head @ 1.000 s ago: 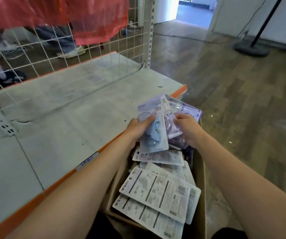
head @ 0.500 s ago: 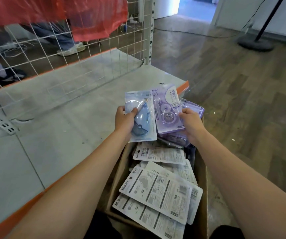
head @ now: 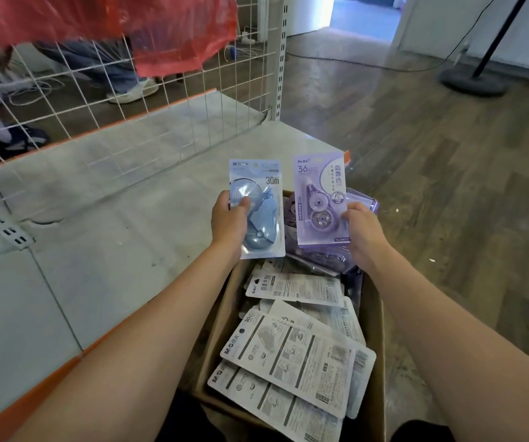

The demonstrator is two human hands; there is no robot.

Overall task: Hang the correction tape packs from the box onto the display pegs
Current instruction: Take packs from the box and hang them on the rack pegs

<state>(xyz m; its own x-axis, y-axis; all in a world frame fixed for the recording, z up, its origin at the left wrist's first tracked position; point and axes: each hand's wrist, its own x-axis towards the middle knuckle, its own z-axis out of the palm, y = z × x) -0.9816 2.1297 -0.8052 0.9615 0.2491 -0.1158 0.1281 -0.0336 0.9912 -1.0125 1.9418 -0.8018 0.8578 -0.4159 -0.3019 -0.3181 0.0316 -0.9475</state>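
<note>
My left hand (head: pixel 228 223) grips a blue correction tape pack (head: pixel 263 202) marked 30m, held upright with its front to me. Beside it my right hand (head: pixel 360 231) pinches a purple correction tape pack (head: pixel 319 193) marked 36 by its right edge, also upright. Both packs hover over the far end of an open cardboard box (head: pixel 373 339). In the box lie several more packs (head: pixel 292 352), mostly face down with printed white backs, and some purple ones at the far end. A white wire grid panel (head: pixel 75 90) stands behind the shelf; no pegs show.
A grey shelf board (head: pixel 97 218) with an orange front edge runs along the left of the box. Red plastic sheeting (head: pixel 174 30) hangs over the grid, with people's legs and shoes behind it. On the wooden floor at the right stands a black stand base (head: pixel 473 81).
Both hands lifted from the pile in the box and drew apart. The two packs, bunched together a second ago, are now held separately, upright and side by side.
</note>
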